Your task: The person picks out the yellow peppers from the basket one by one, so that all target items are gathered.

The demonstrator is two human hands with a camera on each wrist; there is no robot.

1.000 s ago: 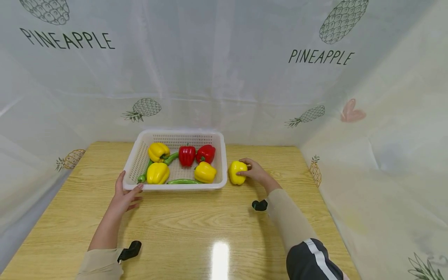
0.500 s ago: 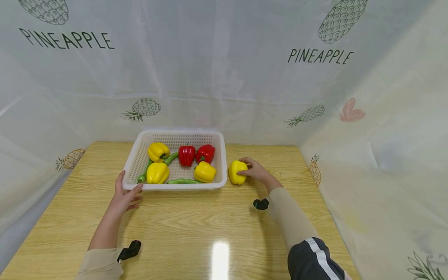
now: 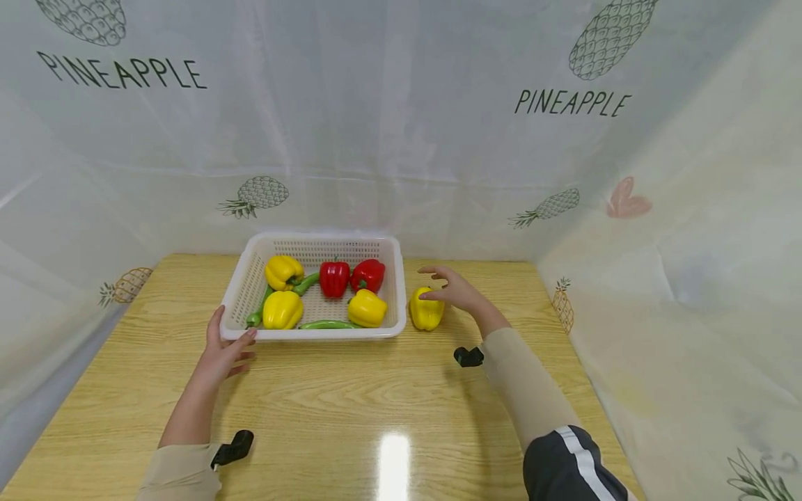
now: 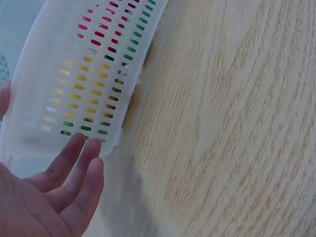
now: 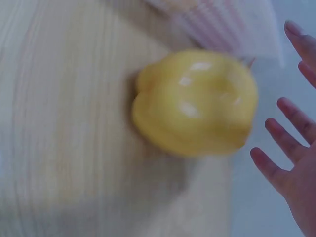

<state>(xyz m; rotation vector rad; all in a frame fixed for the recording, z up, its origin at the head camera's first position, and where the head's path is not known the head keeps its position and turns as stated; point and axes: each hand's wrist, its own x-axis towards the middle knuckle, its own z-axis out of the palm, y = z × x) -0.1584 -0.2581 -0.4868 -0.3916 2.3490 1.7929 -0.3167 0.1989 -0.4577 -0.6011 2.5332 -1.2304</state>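
Note:
A white plastic basket (image 3: 351,335) stands at the back of the table, holding yellow and red bell peppers and long green peppers. My left hand (image 3: 221,356) rests against its front left corner, digits spread about the rim; in the left wrist view several loose fingers (image 4: 74,177) lie by the slotted wall. Just right of the basket, a yellow bell pepper (image 3: 427,316) sits on the table. My right hand (image 3: 460,292) hovers over its upper right side, fingers extended. In the right wrist view, a gap separates those fingers (image 5: 284,138) from the pepper.
The wooden table (image 3: 338,403) spreads out before the basket. Behind and beside it hangs a pale sheet (image 3: 401,139) printed with pineapples. Black wrist-worn devices project beside both forearms.
My right hand has let go of the yellow bell pepper and lifted slightly up and away, its fingers opening. The left hand and basket have stayed put.

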